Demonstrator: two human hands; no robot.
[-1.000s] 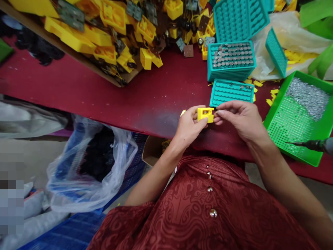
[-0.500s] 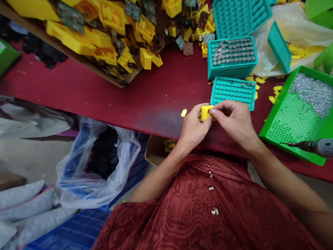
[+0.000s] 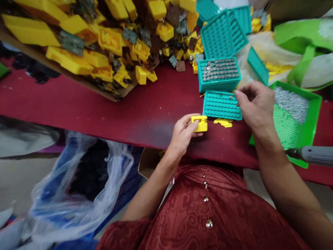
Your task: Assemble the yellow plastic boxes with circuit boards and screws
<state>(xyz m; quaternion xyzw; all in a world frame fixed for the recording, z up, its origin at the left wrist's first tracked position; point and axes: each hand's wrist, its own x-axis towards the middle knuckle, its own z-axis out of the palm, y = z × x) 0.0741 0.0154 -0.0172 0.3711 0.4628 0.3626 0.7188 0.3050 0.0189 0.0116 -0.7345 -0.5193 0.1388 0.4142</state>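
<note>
- Yellow casing (image 3: pixel 203 127): held above the desk (image 3: pixel 161 100) near its front edge, in the left hand (image 3: pixel 181 134), just left of some loose yellow strips (image 3: pixel 223 123).
- Left hand: its forearm slants up from the lower left; its grip is clamped on the casing, thumb across the face, fingers behind.
- Right hand (image 3: pixel 258 106): its forearm rises from the lower right, fingers curled, thumb and index aimed left at the right end of the teal tray (image 3: pixel 221 108). I cannot tell whether its fingertips pinch anything.
- Edges: at left, a cardboard box (image 3: pixel 91 87) heaped with yellow housings slants across the desk; bare cloth lies between it and the left hand. The tray's rim is near the casing. At right, the green basket (image 3: pixel 314 118) stands partly behind the right forearm, a grey tool (image 3: pixel 317 155) over its near side.
- Surface and room: dark red cloth covers the desk. Lower left, a clear plastic bag (image 3: pixel 117 163) lines a blue crate and holds black pieces. Beyond the tray sits a tray stack (image 3: pixel 221 85) bearing rows of small metal pieces; silvery bits fill the basket's far part.
</note>
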